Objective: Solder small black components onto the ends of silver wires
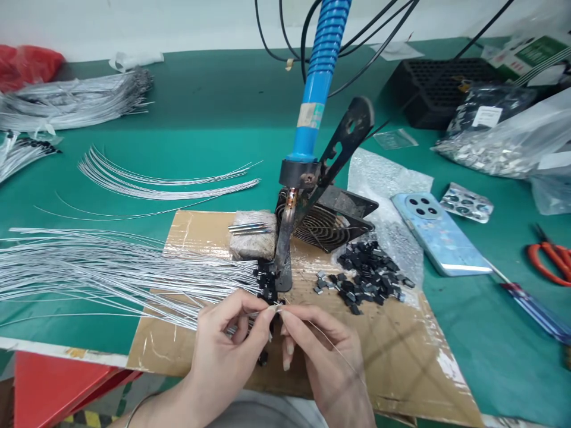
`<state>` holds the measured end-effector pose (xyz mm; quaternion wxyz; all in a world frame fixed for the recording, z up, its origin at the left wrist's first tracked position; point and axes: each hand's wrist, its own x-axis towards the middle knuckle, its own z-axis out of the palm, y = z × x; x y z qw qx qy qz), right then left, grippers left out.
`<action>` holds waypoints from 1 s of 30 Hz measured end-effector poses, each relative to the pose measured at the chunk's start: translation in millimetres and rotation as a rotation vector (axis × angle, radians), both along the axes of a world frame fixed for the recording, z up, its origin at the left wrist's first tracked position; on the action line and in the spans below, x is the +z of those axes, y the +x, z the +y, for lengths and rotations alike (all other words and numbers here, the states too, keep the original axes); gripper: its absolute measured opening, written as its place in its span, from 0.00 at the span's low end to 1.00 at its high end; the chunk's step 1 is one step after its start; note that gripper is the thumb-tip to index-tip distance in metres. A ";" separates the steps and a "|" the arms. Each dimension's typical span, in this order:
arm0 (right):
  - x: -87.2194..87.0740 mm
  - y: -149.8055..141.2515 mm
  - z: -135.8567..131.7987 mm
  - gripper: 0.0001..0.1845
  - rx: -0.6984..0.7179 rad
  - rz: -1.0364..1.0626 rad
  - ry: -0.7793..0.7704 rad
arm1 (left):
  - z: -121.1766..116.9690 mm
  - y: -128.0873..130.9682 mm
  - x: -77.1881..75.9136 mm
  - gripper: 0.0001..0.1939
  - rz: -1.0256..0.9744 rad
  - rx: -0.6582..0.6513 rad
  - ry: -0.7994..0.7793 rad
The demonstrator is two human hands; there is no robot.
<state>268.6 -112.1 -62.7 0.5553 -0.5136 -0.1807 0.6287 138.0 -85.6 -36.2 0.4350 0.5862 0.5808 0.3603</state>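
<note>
My left hand [234,342] and my right hand [323,348] meet fingertip to fingertip above the cardboard sheet [401,356]. Both are closed in a pinch. A thin wire [336,349] runs from the right fingertips back across that hand. Whatever the left fingertips grip is too small and covered to make out. Just beyond the fingers, black connectors [266,279] sit at the ends of a spread of white wires [111,267]. Over them stands a blue soldering iron [307,134], clamped in a black metal holder [339,145], its tip pointing down.
Loose black connector pieces [372,273] lie right of the iron, near a fan [328,223]. A wrapped block [253,241] carries metal tips. Farther right are a phone [439,232], orange-handled pliers [551,255] and a black crate [439,89]. Wire bundles [75,98] lie back left.
</note>
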 end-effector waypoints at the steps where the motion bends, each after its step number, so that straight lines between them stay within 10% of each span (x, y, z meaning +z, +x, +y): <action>1: 1.9 -0.2 0.3 0.10 0.002 0.010 0.002 | -0.2 -0.5 0.2 0.10 -0.001 -0.010 0.010; 30: -6.5 17.7 2.3 0.09 0.213 0.083 0.038 | -0.8 -9.8 -1.6 0.09 0.085 -0.162 0.141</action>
